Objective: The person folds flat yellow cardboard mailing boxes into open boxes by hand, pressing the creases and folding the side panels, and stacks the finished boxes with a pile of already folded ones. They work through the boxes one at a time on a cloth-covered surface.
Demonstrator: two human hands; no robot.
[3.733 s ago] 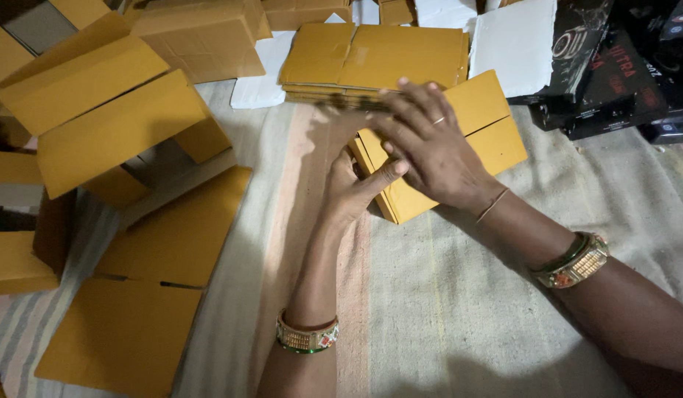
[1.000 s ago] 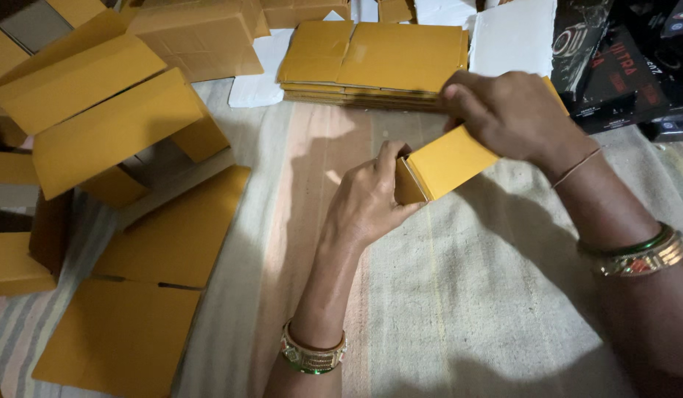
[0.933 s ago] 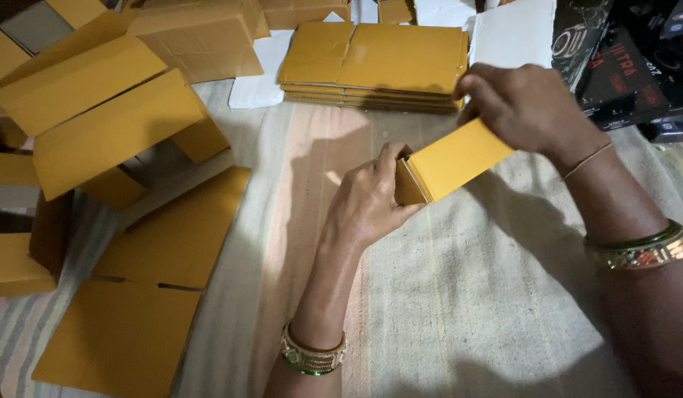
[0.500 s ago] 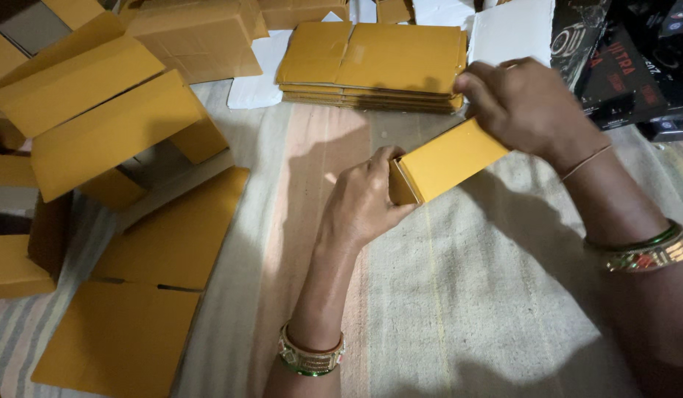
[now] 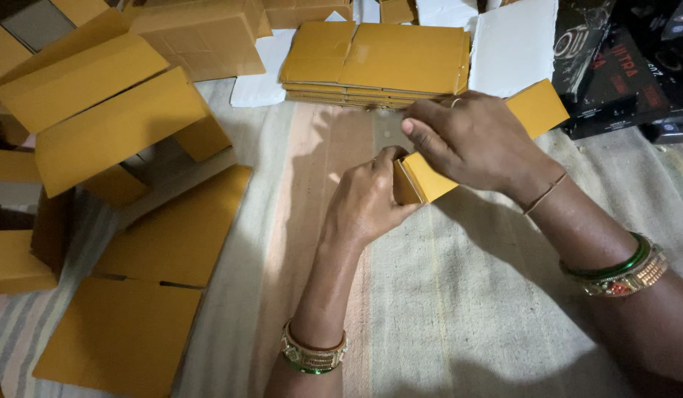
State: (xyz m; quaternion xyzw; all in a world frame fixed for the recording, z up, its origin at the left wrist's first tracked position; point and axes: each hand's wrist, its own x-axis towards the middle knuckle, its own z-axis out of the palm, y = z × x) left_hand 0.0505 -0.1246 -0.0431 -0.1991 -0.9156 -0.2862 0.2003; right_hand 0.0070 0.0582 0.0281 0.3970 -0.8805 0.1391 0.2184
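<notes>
1. The left hand reaches up from the bottom edge of the view, a gold and green beaded bangle at its wrist. Its fingers are curled tight around the near end of a long, narrow yellow-ochre cardboard box, with the thumb pressed against the end flap.
2. The right hand comes in from the right and lies over the top of the same box, palm down, fingers spread and clasping its upper face. A thin band circles that wrist, and green and gold bangles sit further up the forearm.
3. The box is held between both hands just above a coarse, woven beige cloth with faint pale stripes. It runs slantwise, its far end poking out beyond the right hand.
4. To the left on the cloth lie flat, smooth yellow cardboard blanks, unfolded, one overlapping another.
5. Further left and back stand several folded-up yellow cardboard boxes, piled loosely at angles.
6. Beyond the hands is a neat stack of flattened yellow cartons, creased down the middle.
7. Beside that stack rest white card sheets, and at the far right glossy black printed boxes.
</notes>
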